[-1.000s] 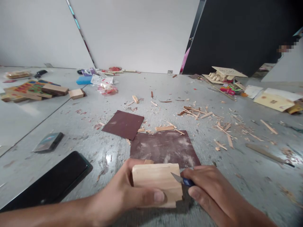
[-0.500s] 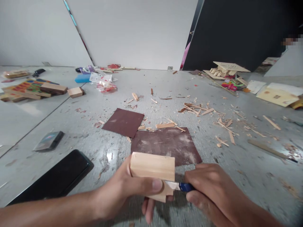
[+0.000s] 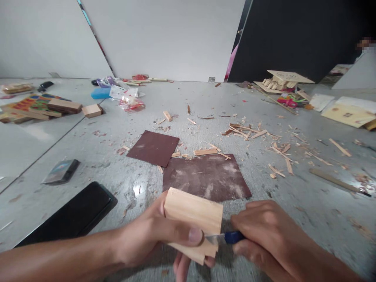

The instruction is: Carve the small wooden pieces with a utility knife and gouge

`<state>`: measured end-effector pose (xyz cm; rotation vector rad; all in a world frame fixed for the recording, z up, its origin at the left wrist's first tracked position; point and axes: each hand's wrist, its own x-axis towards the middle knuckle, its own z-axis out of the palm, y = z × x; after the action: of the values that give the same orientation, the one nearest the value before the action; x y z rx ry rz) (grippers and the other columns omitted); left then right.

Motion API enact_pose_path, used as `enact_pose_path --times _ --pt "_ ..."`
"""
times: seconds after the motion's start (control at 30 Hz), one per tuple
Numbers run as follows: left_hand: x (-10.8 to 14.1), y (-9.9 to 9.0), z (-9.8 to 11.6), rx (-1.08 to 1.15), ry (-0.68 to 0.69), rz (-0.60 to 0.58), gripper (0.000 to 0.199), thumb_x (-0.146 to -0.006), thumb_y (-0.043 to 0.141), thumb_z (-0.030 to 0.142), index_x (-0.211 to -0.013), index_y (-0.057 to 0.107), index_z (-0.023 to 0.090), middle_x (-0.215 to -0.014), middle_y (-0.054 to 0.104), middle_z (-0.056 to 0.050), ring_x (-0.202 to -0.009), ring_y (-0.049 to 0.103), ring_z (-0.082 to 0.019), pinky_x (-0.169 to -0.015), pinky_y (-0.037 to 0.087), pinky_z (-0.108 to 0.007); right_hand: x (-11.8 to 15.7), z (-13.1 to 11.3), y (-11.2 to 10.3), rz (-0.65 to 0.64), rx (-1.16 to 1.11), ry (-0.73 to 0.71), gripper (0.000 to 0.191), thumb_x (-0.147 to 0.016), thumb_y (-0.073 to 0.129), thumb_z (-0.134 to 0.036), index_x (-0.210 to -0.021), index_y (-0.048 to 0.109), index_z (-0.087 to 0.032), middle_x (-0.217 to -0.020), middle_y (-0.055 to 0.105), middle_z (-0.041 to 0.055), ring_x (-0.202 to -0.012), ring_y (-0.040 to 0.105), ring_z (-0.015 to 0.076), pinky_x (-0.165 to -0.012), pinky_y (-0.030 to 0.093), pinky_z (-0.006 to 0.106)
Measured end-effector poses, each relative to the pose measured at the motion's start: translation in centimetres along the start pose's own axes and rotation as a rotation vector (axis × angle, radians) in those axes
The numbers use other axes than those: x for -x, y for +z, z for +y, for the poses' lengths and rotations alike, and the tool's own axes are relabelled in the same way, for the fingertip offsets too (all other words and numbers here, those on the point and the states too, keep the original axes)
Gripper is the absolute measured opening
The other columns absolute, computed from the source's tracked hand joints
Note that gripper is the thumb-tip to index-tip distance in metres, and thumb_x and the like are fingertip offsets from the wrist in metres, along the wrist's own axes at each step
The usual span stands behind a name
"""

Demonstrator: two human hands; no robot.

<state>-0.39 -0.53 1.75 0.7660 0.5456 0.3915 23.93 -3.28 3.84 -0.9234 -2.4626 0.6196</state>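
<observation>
A pale wooden block [image 3: 194, 209] with a notched lower right corner is held in my left hand [image 3: 158, 231], the thumb across its face and fingers beneath. My right hand [image 3: 264, 231] is closed around a knife with a blue handle [image 3: 234, 237]. The blade points left and touches the block near the notch, close to my left thumb tip. Just beyond the block lies a large brown sandpaper sheet [image 3: 205, 174], and a smaller sheet [image 3: 154, 148] overlaps its left corner.
A black phone [image 3: 70, 215] and a small flat box [image 3: 61, 171] lie at left. Wood shavings [image 3: 246, 131] are scattered ahead and right. A thin tool [image 3: 335, 179] is at right. Wooden blocks [image 3: 64, 105] sit back left, and a wooden model [image 3: 282, 80] back right.
The block has tilted, its right side lower, and shifted slightly right. The knife and my right hand have moved slightly right, with the blade still at the block. The view has shifted slightly.
</observation>
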Motion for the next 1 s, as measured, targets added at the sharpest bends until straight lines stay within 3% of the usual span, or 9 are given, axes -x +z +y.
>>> enact_pose_path --times 0.13,0.23,0.33,0.4,0.47,0.57,0.67,0.9,1.0 --pt "0.2 -0.1 0.2 -0.037 -0.019 0.014 0.034 -0.072 0.077 0.033 -0.092 0.080 0.006 -0.083 0.076 -0.016 -0.054 0.067 -0.015 -0.040 0.052 -0.017 0.3 0.3 0.3 -0.026 0.024 -0.001 0.056 -0.112 0.022 -0.043 -0.074 0.057 -0.022 -0.061 0.061 -0.0016 -0.054 0.054 0.0147 -0.056 0.037 0.031" --pt "0.7 -0.2 0.2 -0.034 -0.039 0.028 0.035 -0.069 0.079 0.035 -0.087 0.081 0.006 -0.078 0.076 -0.015 -0.052 0.066 -0.014 -0.042 0.054 -0.018 0.9 2.2 -0.3 0.006 0.086 0.112 0.049 -0.110 0.032 -0.040 -0.074 0.059 -0.021 -0.060 0.062 -0.0005 -0.053 0.055 0.0155 -0.054 0.036 0.032" --pt "1.2 -0.1 0.1 -0.079 -0.068 -0.026 0.030 -0.063 0.083 0.023 -0.090 0.082 0.009 -0.071 0.074 -0.010 -0.054 0.065 -0.012 -0.049 0.055 -0.016 1.5 4.3 -1.5 0.184 0.191 0.403 0.045 -0.109 0.037 -0.041 -0.081 0.067 -0.021 -0.058 0.064 -0.0004 -0.048 0.057 0.0157 -0.049 0.039 0.029" --pt "1.1 0.0 0.1 -0.059 0.025 0.025 0.028 -0.068 0.081 0.027 -0.089 0.081 0.009 -0.073 0.074 -0.010 -0.057 0.065 -0.012 -0.049 0.055 -0.015 1.7 4.7 -2.0 0.303 0.260 0.450 0.044 -0.108 0.039 -0.044 -0.089 0.071 -0.020 -0.067 0.071 0.0041 -0.058 0.065 0.0195 -0.055 0.046 0.030" --pt "0.7 0.0 0.1 -0.029 0.112 0.073 0.030 -0.072 0.080 0.032 -0.089 0.080 0.008 -0.078 0.075 -0.012 -0.059 0.066 -0.014 -0.047 0.056 -0.017 1.6 3.8 -1.8 0.335 0.247 0.345 0.045 -0.109 0.037 -0.045 -0.091 0.072 -0.021 -0.072 0.073 0.0053 -0.064 0.069 0.0204 -0.060 0.051 0.030" --pt "0.0 -0.1 0.2 -0.034 0.170 0.116 0.030 -0.075 0.081 0.032 -0.090 0.079 0.006 -0.079 0.074 -0.014 -0.056 0.067 -0.014 -0.047 0.058 -0.019 1.1 1.6 -0.7 0.286 0.195 0.168 0.053 -0.110 0.031 -0.043 -0.074 0.065 -0.023 -0.066 0.070 0.0033 -0.058 0.065 0.0172 -0.062 0.052 0.029" --pt "-0.4 -0.3 0.2 -0.042 0.190 0.140 0.029 -0.076 0.080 0.032 -0.086 0.079 0.005 -0.076 0.073 -0.013 -0.053 0.066 -0.014 -0.046 0.057 -0.019 0.7 0.3 0.4 0.213 0.153 0.079 0.059 -0.111 0.026 -0.044 -0.073 0.065 -0.023 -0.066 0.071 0.0033 -0.053 0.061 0.0155 -0.060 0.050 0.030" --pt "-0.2 -0.5 -0.2 -0.028 0.120 0.117 0.032 -0.074 0.080 0.033 -0.090 0.079 0.006 -0.079 0.074 -0.013 -0.052 0.067 -0.014 -0.047 0.058 -0.020 0.4 0.7 0.8 0.007 0.039 0.098 0.046 -0.109 0.033 -0.039 -0.088 0.071 -0.023 -0.069 0.071 0.0005 -0.060 0.062 0.0197 -0.062 0.046 0.034" --pt "-0.2 -0.5 -0.2 -0.011 0.100 0.104 0.031 -0.073 0.080 0.032 -0.090 0.079 0.006 -0.078 0.074 -0.013 -0.053 0.068 -0.014 -0.047 0.058 -0.020 0.3 0.6 0.8 -0.006 0.009 0.097 0.046 -0.109 0.033 -0.040 -0.089 0.070 -0.023 -0.071 0.071 0.0005 -0.061 0.062 0.0201 -0.061 0.043 0.034"
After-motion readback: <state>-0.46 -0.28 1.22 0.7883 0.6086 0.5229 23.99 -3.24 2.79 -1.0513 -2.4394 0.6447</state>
